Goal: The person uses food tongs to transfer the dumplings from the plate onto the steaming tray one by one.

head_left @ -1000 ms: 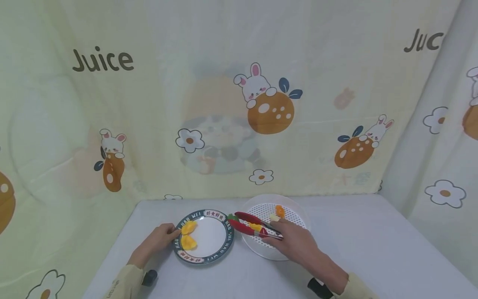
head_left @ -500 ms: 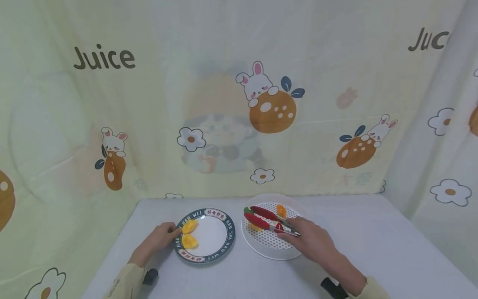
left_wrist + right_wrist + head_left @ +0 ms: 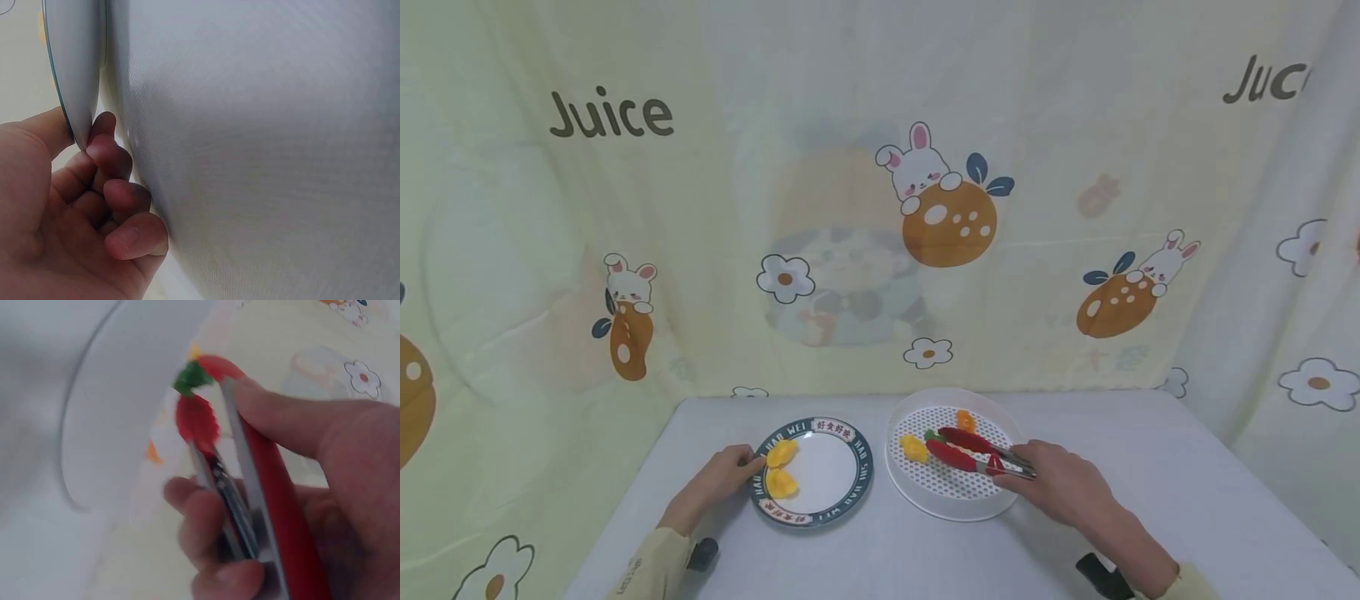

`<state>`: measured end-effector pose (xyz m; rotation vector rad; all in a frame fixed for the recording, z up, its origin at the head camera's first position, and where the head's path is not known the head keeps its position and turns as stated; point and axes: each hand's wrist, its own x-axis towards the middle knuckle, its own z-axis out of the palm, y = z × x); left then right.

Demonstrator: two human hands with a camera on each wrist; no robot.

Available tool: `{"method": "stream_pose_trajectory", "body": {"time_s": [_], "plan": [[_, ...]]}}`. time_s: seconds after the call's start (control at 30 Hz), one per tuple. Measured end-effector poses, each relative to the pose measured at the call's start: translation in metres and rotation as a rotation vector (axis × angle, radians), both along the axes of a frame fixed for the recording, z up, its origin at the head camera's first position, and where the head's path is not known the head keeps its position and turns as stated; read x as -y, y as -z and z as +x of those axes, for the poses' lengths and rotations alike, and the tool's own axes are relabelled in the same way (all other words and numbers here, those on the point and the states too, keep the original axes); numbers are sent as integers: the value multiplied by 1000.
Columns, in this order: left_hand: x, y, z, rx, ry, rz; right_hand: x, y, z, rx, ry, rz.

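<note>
Nearest, at the bottom, two pale sleeves come in from left and right, with a black device by each wrist. A white table lies beneath everything.

The left hand pinches the left rim of a round plate, thumb on the upper side and fingertips against the underside; its other fingers are curled. The plate has a white middle and a dark green lettered border. On its left side, close to the fingertips, lie one yellow piece and, just nearer the viewer, a second yellow piece.

The right hand is clamped around a pair of tongs, metal with red tips that point left. A small green piece sits between the ends of those tips; blur in the right wrist view hides its exact shape.

The tongs reach over a round white strainer, just right of the plate and apart from it. On its perforated floor are a yellow lump at left and an orange piece toward the back.

Behind the table hangs a pale curtain printed with rabbits, orange fruit and flowers.
</note>
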<state>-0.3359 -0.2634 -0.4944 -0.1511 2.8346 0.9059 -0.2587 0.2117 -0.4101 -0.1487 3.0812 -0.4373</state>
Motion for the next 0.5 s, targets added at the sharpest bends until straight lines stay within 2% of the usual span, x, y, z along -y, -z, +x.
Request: {"method": "stream_pose_trajectory", "body": {"time_s": [0.17,0.37,0.5], "plan": [[0,-2,2,-13,10,5,-5,-7,1,42,-17,51],[1,-2,4,-22,13,30,-4,-6,0,97,-23,65],[0,-1,3,-23,14,31,-3,-4,0,98,-29,66]]}}
